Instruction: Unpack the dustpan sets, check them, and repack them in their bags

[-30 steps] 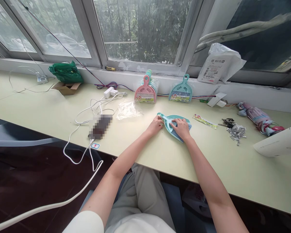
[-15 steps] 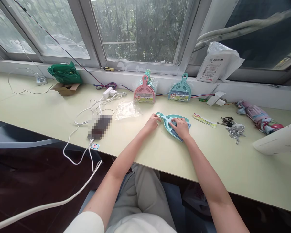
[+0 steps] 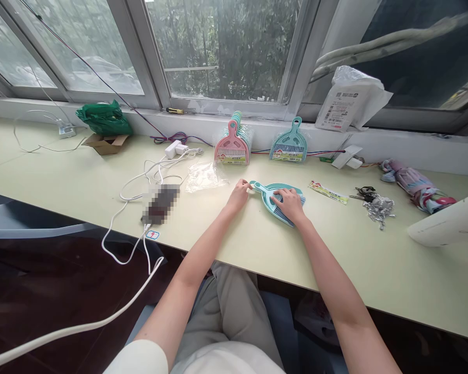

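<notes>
Apparently, the step in hand is handling a teal brush (image 3: 267,195) and its dustpan (image 3: 284,185) as a loose pair on the table (image 3: 253,249). Both lie flat in front of the person, slanted, with handle ends toward the left and bristles toward the right, the brush overlapping the dustpan.

The right hand (image 3: 290,204) is laid palm down over the brush head, fingers bent across it and thumb set apart toward the handle. Whether those fingers grip the brush or merely press on it, I cannot tell. The left hand (image 3: 239,193) is at the handle end, its fingers bent with the tips right by the end of the dustpan's handle. They seem to meet it, but contact is hard to make out, and I cannot tell whether they pinch anything.

A printed label strip (image 3: 327,192) lies apart from the pair, just to its right, and a crumpled clear wrapper (image 3: 205,177) lies to the left of it. Against the wall stand a wrapped stack with a pink set (image 3: 232,148) in front and, beside it, a wrapped teal set (image 3: 289,145). So the pair under the hands looks unwrapped.

As a judgement, any next move calls for firm pressure from the right hand, keeping brush and dustpan together, and a sure hold on both handles, since the two pieces could slide apart.
</notes>
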### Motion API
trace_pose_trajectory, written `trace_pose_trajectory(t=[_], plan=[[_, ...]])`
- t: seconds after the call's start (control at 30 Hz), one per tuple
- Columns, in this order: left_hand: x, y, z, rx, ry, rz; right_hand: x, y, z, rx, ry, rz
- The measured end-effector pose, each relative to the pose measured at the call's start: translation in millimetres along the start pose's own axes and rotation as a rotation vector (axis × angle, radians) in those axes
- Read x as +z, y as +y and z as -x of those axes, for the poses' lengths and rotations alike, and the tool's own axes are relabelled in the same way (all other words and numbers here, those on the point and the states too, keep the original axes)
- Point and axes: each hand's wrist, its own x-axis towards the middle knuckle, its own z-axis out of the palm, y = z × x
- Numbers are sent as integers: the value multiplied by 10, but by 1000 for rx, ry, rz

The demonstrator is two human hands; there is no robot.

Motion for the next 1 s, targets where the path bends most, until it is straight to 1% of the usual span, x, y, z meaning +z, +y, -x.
trace_pose_trajectory(t=[0.1,0.2,0.23,0.33,0.4,0.5,0.6,0.7,0.8,0.87,1.0], plan=[[-20,9,4,15,30,11,6,6,-1,-4,6,0],[0,-2,-1,53,73,17,5,2,-3,5,8,-15],[17,-10,-4,64,66,31,3,0,-4,6,7,-25],[79,-34,-11,74,-2,85,-10,-4,-8,8,14,-62],[109,-38,-11,84,-25,77,-23,1,-12,8,22,-94],[105,-13,1,127,-26,-54,-43,15,-19,5,27,-137],[59,39,20,204,-17,-280,-53,22,-25,9,28,-154],[17,98,33,366,-1,-465,-48,14,-29,6,25,-163],[9,144,29,503,-90,-556,-41,-2,-29,4,22,-154],[21,163,16,526,-146,-585,-45,-12,-27,5,17,-136],[66,168,-17,465,-176,-560,-74,-30,-31,4,-14,-83]])
